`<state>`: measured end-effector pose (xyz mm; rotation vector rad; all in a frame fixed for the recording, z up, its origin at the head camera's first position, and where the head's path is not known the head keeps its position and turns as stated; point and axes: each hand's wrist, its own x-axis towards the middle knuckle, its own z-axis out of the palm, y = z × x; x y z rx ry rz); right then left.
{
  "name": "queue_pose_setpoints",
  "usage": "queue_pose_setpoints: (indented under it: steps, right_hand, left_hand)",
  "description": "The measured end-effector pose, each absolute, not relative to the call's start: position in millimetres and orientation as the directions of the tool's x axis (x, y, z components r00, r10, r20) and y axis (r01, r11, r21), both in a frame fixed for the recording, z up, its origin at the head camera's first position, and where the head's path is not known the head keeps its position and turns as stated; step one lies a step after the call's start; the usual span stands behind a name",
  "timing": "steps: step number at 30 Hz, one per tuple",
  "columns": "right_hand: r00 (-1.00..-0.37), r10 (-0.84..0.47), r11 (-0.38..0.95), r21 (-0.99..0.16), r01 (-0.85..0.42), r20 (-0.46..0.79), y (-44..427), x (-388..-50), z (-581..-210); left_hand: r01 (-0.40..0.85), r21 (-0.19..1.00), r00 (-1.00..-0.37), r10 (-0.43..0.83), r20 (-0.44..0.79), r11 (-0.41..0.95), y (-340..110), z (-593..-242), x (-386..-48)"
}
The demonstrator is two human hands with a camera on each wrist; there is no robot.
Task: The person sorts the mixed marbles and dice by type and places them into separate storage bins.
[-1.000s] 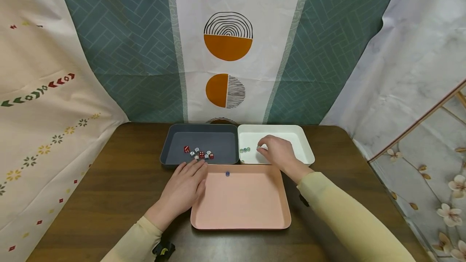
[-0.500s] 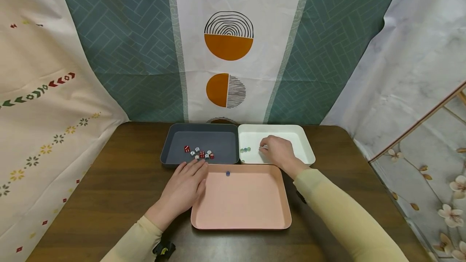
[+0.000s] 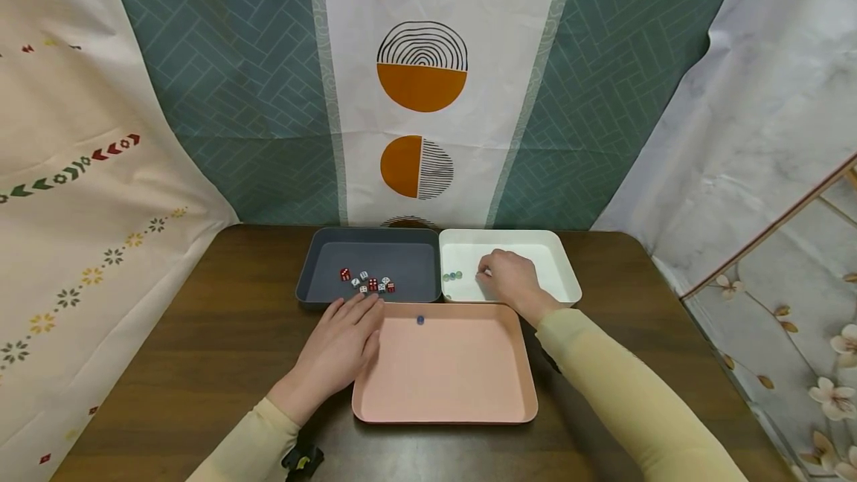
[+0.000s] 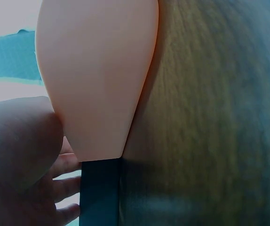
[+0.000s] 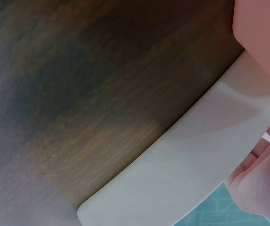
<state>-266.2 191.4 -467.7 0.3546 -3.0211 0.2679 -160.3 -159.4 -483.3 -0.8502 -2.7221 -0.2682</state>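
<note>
My left hand (image 3: 338, 352) lies with its fingers extended over the left edge of the pink tray (image 3: 445, 385), fingertips by the front rim of the dark grey tray (image 3: 315, 266). Over the white tray (image 3: 545, 266) is my right hand (image 3: 510, 277), its fingers bent toward the thumb. Whether anything is between those fingertips is hidden. Left of it, several small greenish glass marbles (image 3: 452, 275) sit in the white tray. One blue marble (image 3: 420, 320) rests near the pink tray's back edge. Red dice (image 3: 344, 274) and white dice (image 3: 364, 274) are scattered in the grey tray.
The three trays stand close together on a dark wooden table (image 3: 234, 303). Behind the table hangs a green and white patterned cloth (image 3: 422, 95). A pale cloth (image 3: 87, 244) borders the left, and a floral one (image 3: 790, 333) the right.
My right hand has shifted slightly right in the white tray; the marble seen at its fingertips a second ago is out of sight. My left hand holds its place.
</note>
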Motion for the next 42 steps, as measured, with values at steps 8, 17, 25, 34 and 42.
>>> queue_pose_setpoints:
  steps: [8,17,25,34,42]
  right_hand:
    - [-0.967,-0.226,0.954,-0.176,-0.244,0.114,192.1,-262.3,-465.2]
    - [-0.954,-0.235,0.939,-0.211,-0.273,0.187,194.3,-241.6,-452.0]
    - [-0.927,-0.284,0.900,-0.267,-0.346,0.244,184.7,-211.7,-442.9]
    - [-0.869,-0.366,0.863,-0.227,-0.451,0.334,170.8,-187.5,-437.6]
    - [-0.779,-0.489,0.806,-0.137,-0.576,0.392,152.6,-176.4,-437.7]
  left_hand:
    - [0.577,0.096,-0.790,0.524,0.317,0.811,-158.4,-483.7,-158.3]
    - [0.580,0.083,-0.786,0.530,0.319,0.810,-157.0,-484.1,-159.4]
    - [0.573,0.087,-0.792,0.523,0.315,0.815,-157.6,-484.1,-158.0]
    - [0.572,0.088,-0.793,0.523,0.312,0.816,-158.3,-484.6,-158.1]
    - [0.571,0.086,-0.796,0.524,0.304,0.817,-158.6,-484.8,-157.2]
